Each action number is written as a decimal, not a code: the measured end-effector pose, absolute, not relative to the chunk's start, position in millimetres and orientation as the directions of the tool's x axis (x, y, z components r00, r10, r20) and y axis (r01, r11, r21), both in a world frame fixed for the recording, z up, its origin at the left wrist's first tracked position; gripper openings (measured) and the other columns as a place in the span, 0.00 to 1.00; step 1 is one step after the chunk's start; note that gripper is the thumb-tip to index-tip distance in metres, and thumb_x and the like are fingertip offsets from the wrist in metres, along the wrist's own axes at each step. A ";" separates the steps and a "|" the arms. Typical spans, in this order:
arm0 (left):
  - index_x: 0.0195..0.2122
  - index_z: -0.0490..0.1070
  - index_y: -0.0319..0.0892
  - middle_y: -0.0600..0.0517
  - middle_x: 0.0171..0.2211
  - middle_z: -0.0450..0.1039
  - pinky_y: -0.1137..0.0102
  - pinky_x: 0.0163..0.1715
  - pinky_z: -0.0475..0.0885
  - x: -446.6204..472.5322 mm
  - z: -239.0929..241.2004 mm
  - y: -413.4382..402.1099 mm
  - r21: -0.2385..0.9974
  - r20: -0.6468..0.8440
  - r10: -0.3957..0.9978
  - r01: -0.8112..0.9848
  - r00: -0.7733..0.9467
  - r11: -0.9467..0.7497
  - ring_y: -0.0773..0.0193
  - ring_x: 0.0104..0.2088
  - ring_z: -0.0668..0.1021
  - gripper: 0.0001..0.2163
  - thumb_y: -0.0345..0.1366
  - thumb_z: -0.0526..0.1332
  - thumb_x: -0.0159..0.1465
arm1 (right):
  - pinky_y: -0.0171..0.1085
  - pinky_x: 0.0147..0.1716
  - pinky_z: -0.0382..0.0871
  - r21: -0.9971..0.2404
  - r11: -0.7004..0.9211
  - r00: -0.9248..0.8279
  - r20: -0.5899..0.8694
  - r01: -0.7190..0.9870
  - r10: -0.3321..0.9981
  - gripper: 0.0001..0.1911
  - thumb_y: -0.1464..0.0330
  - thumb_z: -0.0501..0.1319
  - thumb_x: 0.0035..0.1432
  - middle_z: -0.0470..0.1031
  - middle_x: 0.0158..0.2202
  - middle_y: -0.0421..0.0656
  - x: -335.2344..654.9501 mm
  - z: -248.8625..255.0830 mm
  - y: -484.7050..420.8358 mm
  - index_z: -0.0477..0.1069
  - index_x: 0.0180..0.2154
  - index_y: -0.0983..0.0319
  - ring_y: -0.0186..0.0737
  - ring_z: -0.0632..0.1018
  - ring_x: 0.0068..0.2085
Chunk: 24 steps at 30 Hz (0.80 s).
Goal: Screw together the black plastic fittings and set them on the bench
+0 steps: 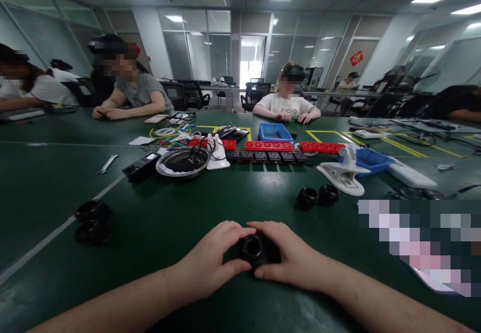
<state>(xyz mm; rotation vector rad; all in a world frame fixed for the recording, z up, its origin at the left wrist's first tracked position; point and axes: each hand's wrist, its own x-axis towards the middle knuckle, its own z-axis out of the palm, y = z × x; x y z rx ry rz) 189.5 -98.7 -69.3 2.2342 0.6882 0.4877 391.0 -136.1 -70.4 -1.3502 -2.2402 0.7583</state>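
Note:
A black ring-shaped part (252,246) with a round hole through its middle is between my two hands, low over the green table; I cannot tell whether it rests on it. My left hand (216,258) curves in from the left, its fingertips and thumb at the part's rim. From the right, my right hand (289,255) closes round the other side, fingers behind and thumb in front. Two similar black parts (308,198) (329,194) stand beyond my right hand. Off to the left, two more black parts (93,210) (92,232) lie one in front of the other.
Across the table are red power strips (268,145), a metal bowl (183,174) with cables, a white clip stand (343,173) and blue trays (275,132) (370,160). A wrench (108,164) lies left. Co-workers sit opposite, one person's hands (298,117) on the far edge.

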 end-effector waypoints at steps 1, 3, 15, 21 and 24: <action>0.52 0.59 0.46 0.51 0.45 0.65 0.67 0.46 0.62 188.1 -68.5 -97.7 0.746 0.130 0.578 0.305 0.806 -0.592 0.62 0.45 0.67 0.21 0.31 0.58 0.57 | 0.44 0.45 0.58 -0.657 0.388 -0.482 0.042 0.647 0.875 0.34 0.63 0.67 0.42 0.66 0.46 0.46 394.2 -68.3 -134.2 0.59 0.51 0.61 0.45 0.67 0.45; 0.54 0.56 0.49 0.51 0.46 0.64 0.67 0.47 0.62 186.5 -67.5 -96.6 0.752 0.126 0.537 0.273 0.834 -0.600 0.62 0.46 0.67 0.23 0.31 0.57 0.58 | 0.43 0.44 0.59 -0.669 0.392 -0.533 -0.007 0.632 0.846 0.28 0.67 0.67 0.42 0.68 0.42 0.43 398.1 -64.4 -131.0 0.63 0.47 0.60 0.43 0.68 0.43; 0.37 0.68 0.42 0.53 0.33 0.67 0.67 0.34 0.65 200.6 -72.0 -108.5 0.727 0.068 0.795 0.516 0.603 -0.454 0.60 0.35 0.70 0.16 0.37 0.67 0.47 | 0.37 0.29 0.58 -0.545 0.276 -0.320 0.014 0.792 0.947 0.22 0.56 0.68 0.36 0.67 0.29 0.41 379.1 -77.4 -133.5 0.65 0.29 0.63 0.40 0.67 0.31; 0.38 0.66 0.43 0.53 0.34 0.66 0.67 0.36 0.65 198.8 -71.6 -107.2 0.738 0.087 0.761 0.472 0.642 -0.483 0.61 0.36 0.69 0.15 0.34 0.65 0.49 | 0.41 0.33 0.59 -0.508 0.311 -0.304 0.099 0.804 0.948 0.29 0.52 0.66 0.36 0.68 0.34 0.44 371.6 -80.8 -140.6 0.65 0.37 0.63 0.44 0.67 0.35; 0.43 0.65 0.45 0.52 0.38 0.67 0.68 0.40 0.65 193.4 -68.5 -101.8 0.760 0.108 0.642 0.353 0.759 -0.545 0.61 0.39 0.69 0.18 0.33 0.64 0.51 | 0.41 0.38 0.59 -0.582 0.406 -0.457 0.066 0.705 0.887 0.31 0.56 0.68 0.37 0.67 0.38 0.43 383.2 -72.9 -137.2 0.64 0.43 0.60 0.44 0.67 0.39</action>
